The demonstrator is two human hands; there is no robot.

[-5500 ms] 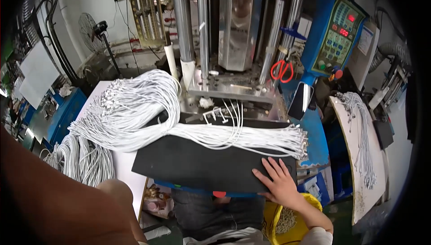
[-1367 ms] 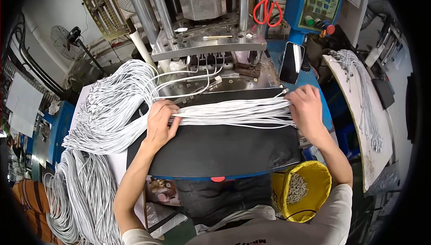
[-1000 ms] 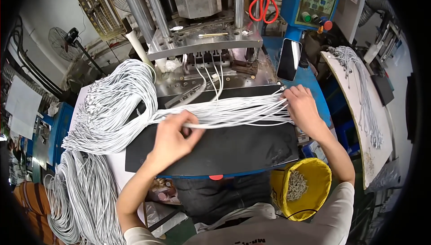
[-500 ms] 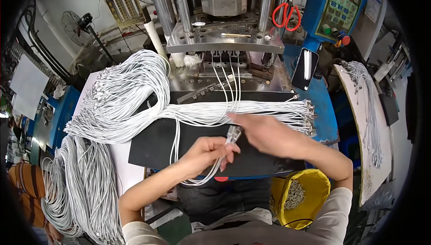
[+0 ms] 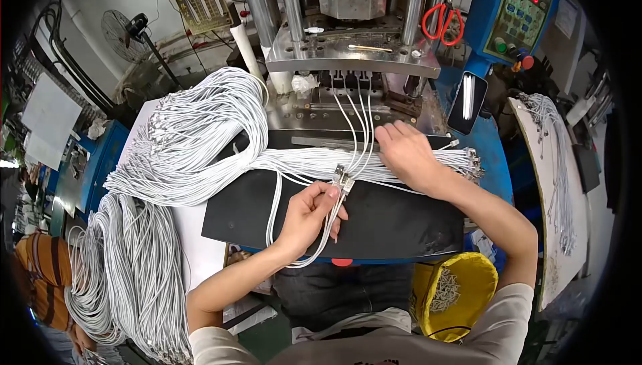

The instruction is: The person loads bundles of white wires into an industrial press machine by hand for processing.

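While left hand (image 5: 309, 212) pinches white cables (image 5: 338, 194), connector tips pointing up toward press, right hand (image 5: 404, 155) lies open.

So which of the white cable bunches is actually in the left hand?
The few white cables with metal plug ends at the left hand; the big bundle lies on the bench, under the right hand.
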